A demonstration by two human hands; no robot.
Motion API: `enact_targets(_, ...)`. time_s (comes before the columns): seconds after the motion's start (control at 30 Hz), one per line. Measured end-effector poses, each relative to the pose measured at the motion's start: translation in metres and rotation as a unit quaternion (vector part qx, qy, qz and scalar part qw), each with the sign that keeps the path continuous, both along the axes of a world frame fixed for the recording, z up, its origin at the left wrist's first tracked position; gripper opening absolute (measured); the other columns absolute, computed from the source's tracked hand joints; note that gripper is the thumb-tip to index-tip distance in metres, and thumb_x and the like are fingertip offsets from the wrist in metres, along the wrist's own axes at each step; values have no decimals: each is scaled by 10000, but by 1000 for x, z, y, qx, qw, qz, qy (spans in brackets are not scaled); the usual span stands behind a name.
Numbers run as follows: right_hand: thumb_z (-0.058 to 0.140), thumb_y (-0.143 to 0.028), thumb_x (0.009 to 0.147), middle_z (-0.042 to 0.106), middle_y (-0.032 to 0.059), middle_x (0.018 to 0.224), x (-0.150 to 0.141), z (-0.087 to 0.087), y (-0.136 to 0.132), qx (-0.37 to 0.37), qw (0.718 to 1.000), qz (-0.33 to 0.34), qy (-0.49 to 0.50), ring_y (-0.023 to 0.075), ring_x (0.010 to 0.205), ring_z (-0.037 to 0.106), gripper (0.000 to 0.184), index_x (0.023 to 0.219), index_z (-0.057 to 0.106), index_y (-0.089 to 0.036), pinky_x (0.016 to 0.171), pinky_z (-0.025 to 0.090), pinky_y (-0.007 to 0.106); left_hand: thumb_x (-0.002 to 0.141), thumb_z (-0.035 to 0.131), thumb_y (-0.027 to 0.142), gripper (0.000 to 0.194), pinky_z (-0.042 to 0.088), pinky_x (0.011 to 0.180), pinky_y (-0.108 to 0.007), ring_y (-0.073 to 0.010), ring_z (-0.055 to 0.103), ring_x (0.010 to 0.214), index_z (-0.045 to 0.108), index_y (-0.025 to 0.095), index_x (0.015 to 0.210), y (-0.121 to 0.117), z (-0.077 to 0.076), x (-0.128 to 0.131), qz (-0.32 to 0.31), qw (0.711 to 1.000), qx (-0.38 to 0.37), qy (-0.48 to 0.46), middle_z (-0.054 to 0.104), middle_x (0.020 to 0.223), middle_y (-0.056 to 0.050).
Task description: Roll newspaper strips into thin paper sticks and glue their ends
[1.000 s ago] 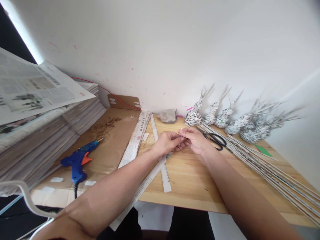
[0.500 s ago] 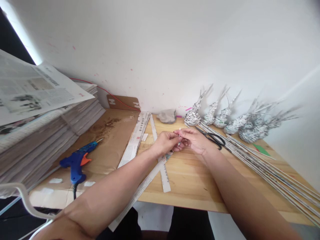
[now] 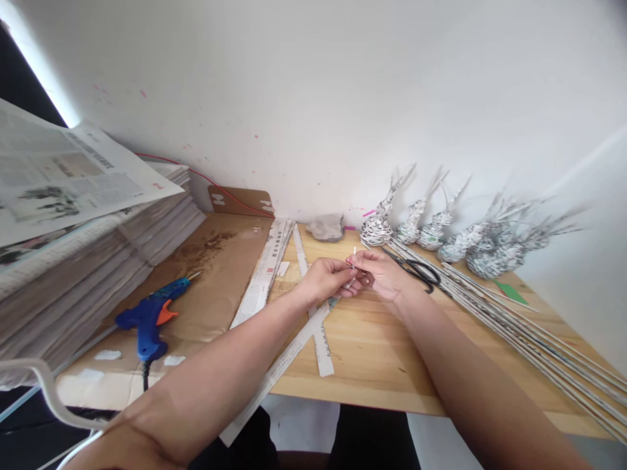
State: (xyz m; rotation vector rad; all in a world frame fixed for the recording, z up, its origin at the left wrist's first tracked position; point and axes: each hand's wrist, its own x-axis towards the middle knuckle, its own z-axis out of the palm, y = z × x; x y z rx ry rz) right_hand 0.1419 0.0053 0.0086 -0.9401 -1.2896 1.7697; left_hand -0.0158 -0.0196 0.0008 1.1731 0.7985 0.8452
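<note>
Left of the scissors (image 3: 416, 271), left hand (image 3: 327, 282) and right hand (image 3: 383, 274) pinch the paper strip (image 3: 296, 349) between fingers — apparently rolling; the next move likely calls for even tension.

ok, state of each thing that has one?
Left hand: pinching a thin white piece
Right hand: pinching the same piece
Upper paper strip: across the lower, far end hidden
Lower paper strip: lying flat
Glue gun: on its side, power unclear
Scissors: unheld, blade opening unclear
Paper sticks: rolled, bunched
Newspapers: stacked
Woven figures: strands splayed
</note>
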Motion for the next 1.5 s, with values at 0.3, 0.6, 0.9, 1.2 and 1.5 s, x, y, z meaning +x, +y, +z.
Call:
enact_targets(0.3, 760, -374, 669, 595, -11, 539, 0, 2, -1, -9, 1000, 5, -8, 98, 423, 518, 291, 809, 653, -142, 422, 369, 226, 683, 713, 452, 430, 521, 608, -233, -124, 637, 655, 699, 73, 884, 0, -1, 1, -8, 1000, 5, -7, 694, 802, -119)
enact_targets(0.6, 761, -391, 664, 577, -24, 529, -1, 3, -1, -7, 1000, -29, -1, 68, 413, 478, 281, 749, 645, -150, 415, 374, 204, 690, 713, 442, 432, 534, 628, -276, -145, 651, 641, 689, 55, 882, 0, -2, 2, -5, 1000, 4, -6, 692, 770, -125)
enact_targets(0.9, 761, -397, 659, 550, -39, 496, -2, -1, -1, 15, 999, -29, -11, 65, 364, 459, 310, 645, 565, -157, 375, 342, 203, 704, 700, 444, 433, 540, 634, -270, -136, 647, 648, 687, 60, 902, 1, -3, 2, -15, 1000, 15, -3, 695, 801, -129)
enact_targets(1.2, 787, -367, 630, 564, -30, 520, 0, 0, -1, 14, 999, -46, -20, 67, 396, 462, 312, 614, 556, -158, 391, 325, 205, 689, 718, 427, 418, 533, 631, -257, -132, 645, 644, 692, 65, 895, 0, -4, 3, -10, 1000, -5, -6, 694, 771, -114)
enact_targets(1.5, 775, -353, 651, 568, -24, 533, 3, -2, 1, 15, 999, -18, -22, 66, 416, 471, 277, 653, 588, -149, 406, 331, 200, 600, 762, 486, 504, 531, 643, -279, -145, 649, 642, 698, 60, 862, 0, -2, 2, -13, 1000, -18, -14, 690, 744, -113)
